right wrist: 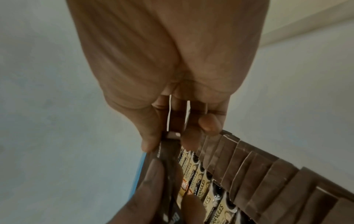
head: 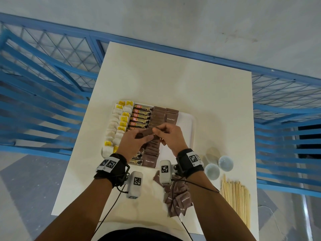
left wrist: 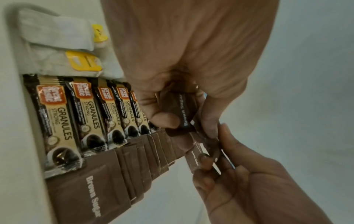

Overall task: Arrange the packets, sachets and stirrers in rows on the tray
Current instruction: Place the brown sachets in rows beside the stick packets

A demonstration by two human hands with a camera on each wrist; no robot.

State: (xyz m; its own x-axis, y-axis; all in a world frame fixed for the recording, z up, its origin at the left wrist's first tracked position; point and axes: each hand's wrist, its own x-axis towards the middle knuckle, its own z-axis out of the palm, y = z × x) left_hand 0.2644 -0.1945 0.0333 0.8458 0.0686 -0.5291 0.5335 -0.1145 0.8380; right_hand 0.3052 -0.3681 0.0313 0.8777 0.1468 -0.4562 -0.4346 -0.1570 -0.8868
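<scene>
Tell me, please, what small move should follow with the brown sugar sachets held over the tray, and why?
Probably the right hand should peel one sachet from the held brown sugar sachets, also gripped by the left hand, and lay it into the second brown row, which looks short beside bare tray.

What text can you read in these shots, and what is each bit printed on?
"Brown Sugar": brown sachets on the tray.
"GRANULES STRONG": coffee sticks.
"Great Taste", probably, distorted: their orange badge.
Fine print on the sticks and the yellow tea bag tags: unreadable.
Wrist markers: patterns, no words.
</scene>
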